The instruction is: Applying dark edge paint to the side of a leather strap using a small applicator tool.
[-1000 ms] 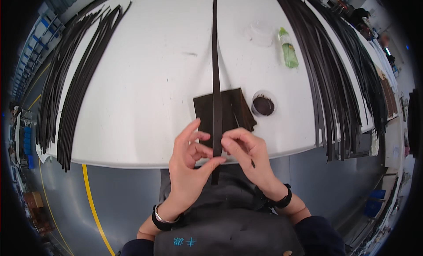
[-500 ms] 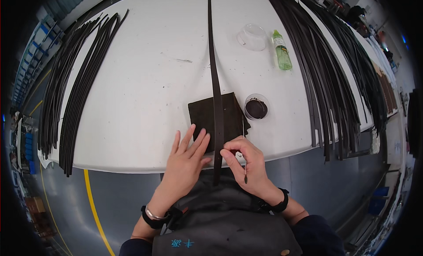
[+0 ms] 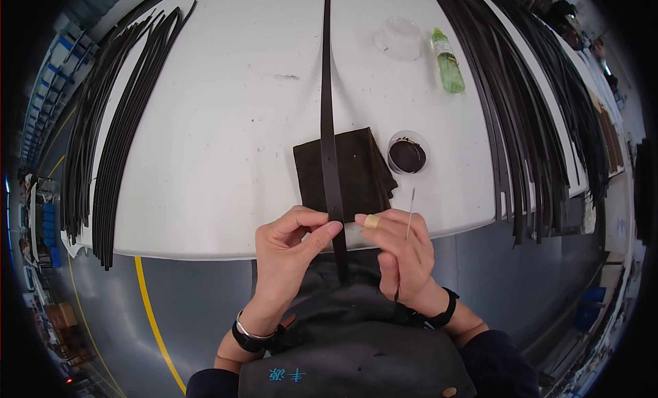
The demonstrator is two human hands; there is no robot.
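A long dark leather strap (image 3: 330,137) runs from the far edge of the table, over a folded dark cloth (image 3: 308,165), and past the near edge toward my apron. My left hand (image 3: 291,244) pinches the strap near its close end between thumb and fingertips. Just right of the strap, my right hand (image 3: 401,250) is curled, a yellow band round one finger. It holds a thin rod with a dark end (image 3: 410,213), upright between its fingers. Beside the cloth stands a clear cup (image 3: 407,156) with something dark in it.
Bundles of dark straps lie at the left (image 3: 130,144) and right (image 3: 510,137) of the white table (image 3: 199,158), some overhanging the near edge. A green bottle (image 3: 448,65) lies near a clear plastic container (image 3: 399,40) at the back right.
My left hand has gone from spread fingers on the cloth to a pinch on the strap. My right hand has let go of the strap and shifted right, keeping the thin rod.
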